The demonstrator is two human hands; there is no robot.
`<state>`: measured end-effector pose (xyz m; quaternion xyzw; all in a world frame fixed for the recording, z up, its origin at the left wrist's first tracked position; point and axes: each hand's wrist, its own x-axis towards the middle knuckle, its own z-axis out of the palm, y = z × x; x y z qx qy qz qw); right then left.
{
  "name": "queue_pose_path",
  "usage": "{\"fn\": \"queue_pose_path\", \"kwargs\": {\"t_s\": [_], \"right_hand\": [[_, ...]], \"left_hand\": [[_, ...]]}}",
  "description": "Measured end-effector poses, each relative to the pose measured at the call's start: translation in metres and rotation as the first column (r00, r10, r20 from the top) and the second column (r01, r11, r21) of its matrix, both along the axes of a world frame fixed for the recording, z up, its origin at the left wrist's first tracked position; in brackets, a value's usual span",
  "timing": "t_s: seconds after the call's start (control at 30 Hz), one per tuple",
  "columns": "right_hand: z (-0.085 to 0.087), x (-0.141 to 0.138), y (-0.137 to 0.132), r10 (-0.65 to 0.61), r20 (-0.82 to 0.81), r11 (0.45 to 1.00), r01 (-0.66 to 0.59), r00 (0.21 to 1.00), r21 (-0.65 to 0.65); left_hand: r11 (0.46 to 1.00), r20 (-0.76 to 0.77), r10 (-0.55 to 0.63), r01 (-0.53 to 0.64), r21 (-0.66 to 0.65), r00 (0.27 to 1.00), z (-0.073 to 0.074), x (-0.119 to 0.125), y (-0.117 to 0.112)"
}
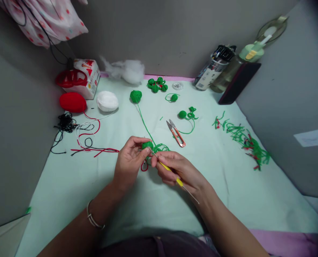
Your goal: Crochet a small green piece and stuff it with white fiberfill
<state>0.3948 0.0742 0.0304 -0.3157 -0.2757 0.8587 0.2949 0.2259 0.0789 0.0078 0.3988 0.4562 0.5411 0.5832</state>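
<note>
My left hand [129, 160] pinches a small green crocheted piece [147, 145] between thumb and fingers. My right hand [177, 170] grips a crochet hook with a yellow handle [172, 174], its metal tip pointing into the green piece. A strand of green yarn [144, 123] runs from the piece back to a green yarn ball [135, 96]. Loose green loops [161, 147] lie just behind my fingers. A small red loop hangs below the piece.
Orange-handled snips [176, 134] lie just beyond my hands. Red [72, 102] and white [107, 100] yarn balls, a carton [88, 76], stuffing [127, 69], finished green pieces [157, 84], yarn scraps [242, 137] and bottles [215, 67] ring the pale green mat.
</note>
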Motion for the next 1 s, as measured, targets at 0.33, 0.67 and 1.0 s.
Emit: {"fn": "queue_pose_path", "kwargs": {"t_s": [0.33, 0.67, 1.0], "right_hand": [[0.0, 0.005, 0.005, -0.066, -0.031, 0.993, 0.063, 0.997, -0.1], [0.005, -0.007, -0.008, -0.177, 0.187, 0.964, 0.133, 0.966, 0.229], [0.004, -0.016, -0.021, -0.303, 0.533, 0.808, -0.084, 0.79, 0.584]], "left_hand": [[1.0, -0.002, 0.016, -0.016, 0.013, 1.0, -0.001, 0.003, -0.001], [1.0, -0.018, -0.004, 0.004, -0.007, 1.0, 0.0, 0.003, -0.002], [0.991, 0.05, -0.119, 0.122, -0.056, 0.992, -0.007, -0.003, 0.004]]}}
